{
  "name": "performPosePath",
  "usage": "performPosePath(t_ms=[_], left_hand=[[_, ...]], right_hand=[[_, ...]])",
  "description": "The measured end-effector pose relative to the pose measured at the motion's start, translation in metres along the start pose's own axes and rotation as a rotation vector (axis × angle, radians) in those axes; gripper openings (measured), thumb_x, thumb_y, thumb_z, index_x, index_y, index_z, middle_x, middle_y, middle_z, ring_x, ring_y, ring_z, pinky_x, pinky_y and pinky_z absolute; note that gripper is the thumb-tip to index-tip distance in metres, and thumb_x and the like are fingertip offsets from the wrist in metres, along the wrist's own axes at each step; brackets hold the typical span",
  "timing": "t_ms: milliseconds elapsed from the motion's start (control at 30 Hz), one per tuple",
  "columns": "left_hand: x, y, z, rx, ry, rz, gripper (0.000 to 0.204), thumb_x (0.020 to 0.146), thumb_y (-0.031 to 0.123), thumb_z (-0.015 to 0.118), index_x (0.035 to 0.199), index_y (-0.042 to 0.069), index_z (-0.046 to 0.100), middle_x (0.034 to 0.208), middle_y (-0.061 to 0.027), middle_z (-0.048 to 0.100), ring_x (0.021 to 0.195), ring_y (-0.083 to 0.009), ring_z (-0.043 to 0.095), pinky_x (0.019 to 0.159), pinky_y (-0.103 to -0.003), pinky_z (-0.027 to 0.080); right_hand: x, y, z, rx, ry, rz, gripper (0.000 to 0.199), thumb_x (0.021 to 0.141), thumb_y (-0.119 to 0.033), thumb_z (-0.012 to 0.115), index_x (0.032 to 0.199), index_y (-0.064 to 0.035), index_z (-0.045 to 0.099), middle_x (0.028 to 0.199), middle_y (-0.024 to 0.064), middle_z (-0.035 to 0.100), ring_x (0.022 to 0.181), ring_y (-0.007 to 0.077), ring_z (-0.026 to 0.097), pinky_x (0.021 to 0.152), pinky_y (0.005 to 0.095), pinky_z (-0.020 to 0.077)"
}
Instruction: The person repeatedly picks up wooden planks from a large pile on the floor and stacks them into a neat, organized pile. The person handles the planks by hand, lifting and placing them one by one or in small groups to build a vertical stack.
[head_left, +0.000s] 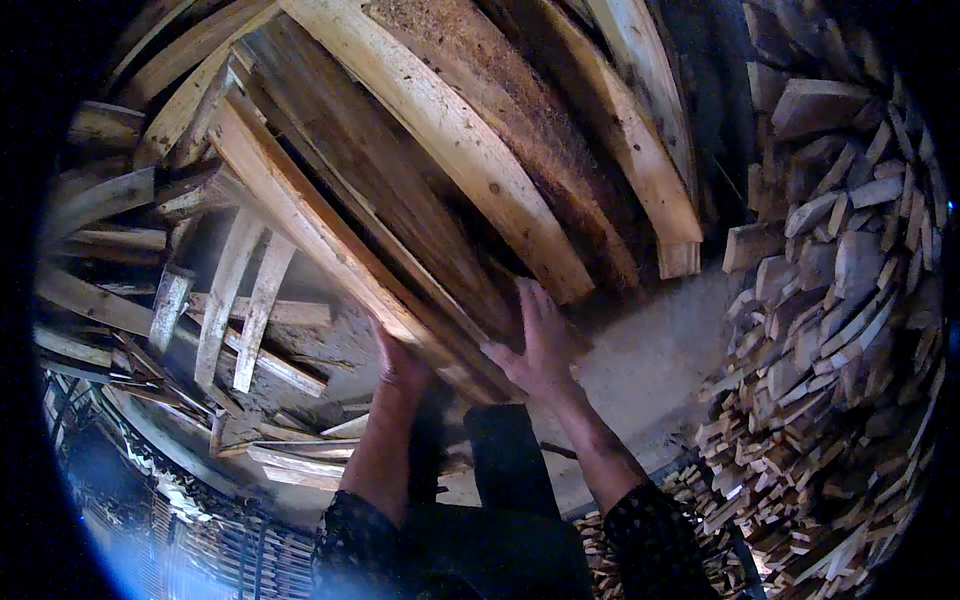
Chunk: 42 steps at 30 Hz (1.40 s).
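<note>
A long pale wooden plank (330, 245) slants from the upper left down toward my legs. My left hand (402, 362) is against its left side near the close end, with most of the fingers hidden by the wood. Alongside lies a wider brown board (400, 190), weathered and darker. At the right side of these boards' near ends is my right hand (543, 350). Its fingers are stretched out and the thumb points toward the plank; whether the fingertips touch wood I cannot tell.
More long slabs (470, 140), some bark-edged, lean ahead. Loose wood strips (235, 300) lie crossed on the floor to the left. A tall heap of short cut wood pieces (830, 330) fills the right side. Stacked wood (250, 555) shows at the lower left.
</note>
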<state>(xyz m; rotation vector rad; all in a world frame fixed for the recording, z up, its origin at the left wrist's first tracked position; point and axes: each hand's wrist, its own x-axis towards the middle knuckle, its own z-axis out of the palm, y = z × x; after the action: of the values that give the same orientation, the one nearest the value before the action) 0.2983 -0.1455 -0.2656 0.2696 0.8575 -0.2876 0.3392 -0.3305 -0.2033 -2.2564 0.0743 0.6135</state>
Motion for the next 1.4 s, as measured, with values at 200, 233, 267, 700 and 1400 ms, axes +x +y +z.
performPosePath(t_ms=[200,233,267,700,1400], left_hand=[[0.001,-0.001,-0.005,0.123,0.032,0.049,0.078,0.076,0.067,0.037,0.131,0.013,0.028,0.130,-0.0071,0.035,0.117,-0.0278,0.035,0.097,-0.044,0.031],[0.001,-0.001,-0.009,0.168,-0.036,0.103,0.078,0.076,0.067,0.037,0.131,0.013,0.028,0.130,-0.0071,0.035,0.116,-0.0279,0.035,0.097,-0.044,0.031],[0.002,-0.001,-0.014,0.142,-0.092,0.110,0.076,0.077,0.065,0.038,0.131,0.012,0.029,0.128,-0.0070,0.036,0.115,-0.0273,0.037,0.096,-0.043,0.032],[-0.079,0.021,0.088,0.233,0.081,-0.030,0.084,0.074,0.071,0.031,0.135,0.013,0.020,0.133,-0.0083,0.032,0.118,-0.0310,0.033,0.098,-0.046,0.027],[-0.328,0.043,0.253,0.215,0.419,-0.093,0.075,0.071,0.012,0.058,0.130,0.009,0.011,0.120,-0.0139,0.033,0.110,-0.0280,0.037,0.092,-0.043,0.036]], right_hand=[[0.020,-0.003,0.000,-0.100,-0.170,0.102,0.085,0.063,-0.048,0.066,0.126,-0.0009,0.034,0.122,0.0226,0.041,0.112,0.0351,0.040,0.095,0.0478,0.0264],[0.025,-0.005,-0.002,-0.077,-0.198,0.100,0.082,0.063,-0.042,0.069,0.125,-0.0004,0.036,0.120,0.0208,0.044,0.111,0.0325,0.043,0.095,0.0454,0.0281],[0.032,-0.011,-0.010,-0.145,-0.280,0.094,0.082,0.062,-0.043,0.069,0.125,-0.0006,0.037,0.118,0.0206,0.045,0.110,0.0321,0.044,0.094,0.0448,0.0284],[0.032,-0.015,-0.049,0.367,-0.509,0.417,0.085,0.069,-0.052,0.060,0.132,-0.0045,0.030,0.136,0.0159,0.029,0.124,0.0277,0.031,0.102,0.0353,0.0225],[-0.135,-0.242,-0.196,0.607,-0.778,0.644,0.084,0.072,-0.039,0.062,0.135,-0.0034,0.018,0.134,0.0117,0.029,0.123,0.0213,0.027,0.102,0.0328,0.0203]])
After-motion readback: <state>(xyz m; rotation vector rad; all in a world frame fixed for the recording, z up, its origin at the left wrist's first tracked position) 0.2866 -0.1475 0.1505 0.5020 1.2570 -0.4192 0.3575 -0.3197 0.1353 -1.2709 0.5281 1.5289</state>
